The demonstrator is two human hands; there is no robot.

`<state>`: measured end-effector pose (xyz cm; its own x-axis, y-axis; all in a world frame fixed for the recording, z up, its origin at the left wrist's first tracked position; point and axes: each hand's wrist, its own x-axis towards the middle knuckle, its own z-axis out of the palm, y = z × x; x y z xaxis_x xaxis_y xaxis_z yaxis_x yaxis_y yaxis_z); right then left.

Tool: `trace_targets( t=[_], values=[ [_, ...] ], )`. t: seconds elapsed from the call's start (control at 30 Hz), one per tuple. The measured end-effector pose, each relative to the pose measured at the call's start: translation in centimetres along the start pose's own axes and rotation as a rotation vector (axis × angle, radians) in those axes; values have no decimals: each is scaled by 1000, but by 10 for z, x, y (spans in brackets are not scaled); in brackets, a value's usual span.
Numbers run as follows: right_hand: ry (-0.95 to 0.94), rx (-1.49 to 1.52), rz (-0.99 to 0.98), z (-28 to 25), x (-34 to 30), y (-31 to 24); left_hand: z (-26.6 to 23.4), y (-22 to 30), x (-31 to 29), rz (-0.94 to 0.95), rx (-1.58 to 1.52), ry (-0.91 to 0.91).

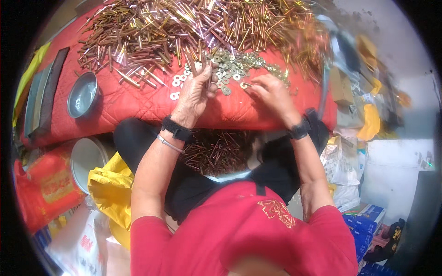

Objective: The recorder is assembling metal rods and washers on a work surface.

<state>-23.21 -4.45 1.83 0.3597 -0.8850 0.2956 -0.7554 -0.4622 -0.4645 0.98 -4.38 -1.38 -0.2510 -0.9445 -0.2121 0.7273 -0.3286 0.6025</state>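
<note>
My left hand (195,94) is closed around a few long copper-coloured metal rods (190,65), which point up and away from me. My right hand (275,94) pinches a slim metal rod (247,84) between thumb and fingertips. At that rod's left end a round flat washer (243,85) shows; whether it sits on the rod I cannot tell. Many silvery washers (225,73) lie scattered between and beyond my hands. Small brass-coloured pieces (267,66), too small to name, lie to their right. Behind them spreads a big heap of similar rods (138,34).
A red quilted cover (142,103) lies under everything. At left are a metal bowl (83,95) and dark long bars (48,94). More rods (216,154) fill a space below the front edge, between my legs. Yellow cloth (110,179), bags and blue boxes (363,227) flank me.
</note>
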Motion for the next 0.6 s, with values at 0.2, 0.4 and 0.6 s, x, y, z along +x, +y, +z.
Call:
trace_targets(
  t=[0.2,0.4,0.6],
  values=[
    [-86,-157,-1,6,1,-3,-6,2,2,-96,35,-44],
    [-43,-162,-2,8,9,-1,2,-2,2,-88,55,36],
    [-211,-218,-51,10,22,11,10,10,-7,-137,131,39]
  ],
)
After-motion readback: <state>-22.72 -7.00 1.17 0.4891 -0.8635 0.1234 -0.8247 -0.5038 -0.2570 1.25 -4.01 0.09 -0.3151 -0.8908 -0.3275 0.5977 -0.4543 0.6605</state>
